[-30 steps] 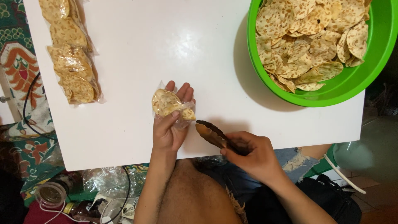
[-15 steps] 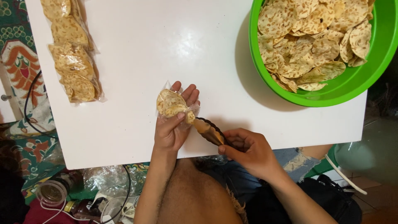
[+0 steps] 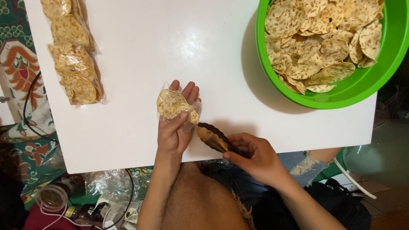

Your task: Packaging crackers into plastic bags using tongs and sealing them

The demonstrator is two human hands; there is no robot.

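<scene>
My left hand (image 3: 174, 130) holds a small clear plastic bag of round speckled crackers (image 3: 172, 104) over the white table (image 3: 162, 47), thumb pressed on top. My right hand (image 3: 253, 158) grips a pair of brown metal tongs (image 3: 213, 137) near the table's front edge. The tong tips touch the open end of the bag, beside a cracker there.
A large green bowl (image 3: 375, 72) full of the same crackers (image 3: 317, 38) stands at the back right. A long sealed pack of crackers (image 3: 72, 55) lies along the table's left edge. Below the table are patterned cloth, cables and plastic clutter (image 3: 98, 196).
My right hand brought the tongs leftward until their tips met the bag's open end. My left hand shifted slightly with the bag.
</scene>
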